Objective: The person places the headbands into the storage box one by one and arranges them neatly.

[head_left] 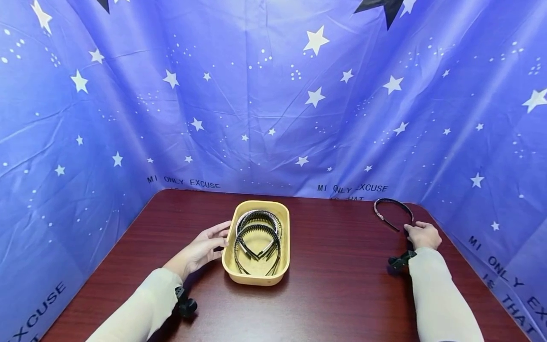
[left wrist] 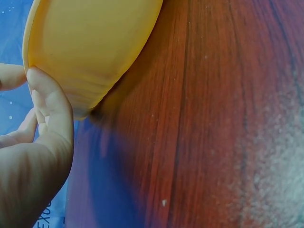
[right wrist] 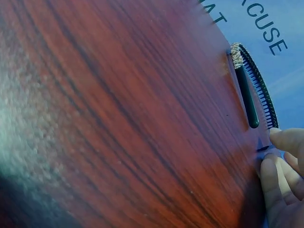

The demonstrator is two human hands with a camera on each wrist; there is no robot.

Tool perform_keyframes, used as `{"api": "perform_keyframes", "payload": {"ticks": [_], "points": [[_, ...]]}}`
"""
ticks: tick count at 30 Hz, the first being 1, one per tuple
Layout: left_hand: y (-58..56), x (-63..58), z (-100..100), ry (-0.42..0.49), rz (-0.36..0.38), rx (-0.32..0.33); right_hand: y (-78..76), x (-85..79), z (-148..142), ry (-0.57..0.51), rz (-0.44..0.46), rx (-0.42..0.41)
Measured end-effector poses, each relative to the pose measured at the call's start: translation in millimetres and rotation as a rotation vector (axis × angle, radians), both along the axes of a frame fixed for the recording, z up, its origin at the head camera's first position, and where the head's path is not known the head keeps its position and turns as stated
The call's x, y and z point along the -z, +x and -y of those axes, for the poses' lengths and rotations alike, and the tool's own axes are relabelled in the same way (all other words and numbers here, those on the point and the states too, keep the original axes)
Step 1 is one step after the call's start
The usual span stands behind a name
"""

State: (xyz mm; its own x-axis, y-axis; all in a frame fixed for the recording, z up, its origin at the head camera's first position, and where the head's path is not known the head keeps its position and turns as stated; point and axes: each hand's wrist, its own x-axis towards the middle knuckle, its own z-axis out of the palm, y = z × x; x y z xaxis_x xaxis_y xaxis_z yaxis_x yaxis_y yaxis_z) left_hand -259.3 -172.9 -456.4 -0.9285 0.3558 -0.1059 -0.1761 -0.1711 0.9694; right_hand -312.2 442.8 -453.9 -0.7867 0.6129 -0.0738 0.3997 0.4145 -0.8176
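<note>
A yellow plastic basket stands on the table, with several black headbands lying in it, some with silvery trim. At its left side my left hand holds the rim; in the left wrist view the thumb and a finger meet at the edge of the yellow wall. Far to the right, my right hand pinches one end of a black toothed headband with sparkly decoration. In the right wrist view its free end points back toward the hand. The gripped end is partly hidden by the fingers.
A dark red wood-grain table lies under everything. Blue star-printed cloth hangs close behind the table and along both sides. The right hand is near the table's right edge. Each wrist carries a small black camera mount.
</note>
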Motion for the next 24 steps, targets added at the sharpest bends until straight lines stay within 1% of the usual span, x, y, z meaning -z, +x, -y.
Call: {"api": "perform_keyframes", "payload": {"ticks": [5,9,12,15,18,21,24], "points": [[-0.4,-1.4,-1,-0.002,-0.001,-0.002,0.5,-3.5,0,0.052,-0.003,-0.015],[0.0,-2.0,-2,0.000,0.003,-0.016,3.4,-6.5,2,0.090,0.001,-0.064],[0.7,-1.9,-2,0.000,0.006,-0.017,6.3,-7.6,2,0.085,0.013,-0.101],[0.9,-1.5,-2,-0.001,0.009,-0.021,8.6,-8.1,3,0.048,0.029,-0.132],[0.9,-1.2,-2,0.001,0.012,-0.025,10.0,-8.5,4,0.017,0.032,-0.143],[1.1,-0.8,-1,0.001,0.010,-0.024,11.1,-7.8,3,-0.045,0.015,-0.152],[1.5,-0.2,-1,0.004,0.010,-0.021,11.9,-6.3,2,-0.147,-0.015,-0.159]]}}
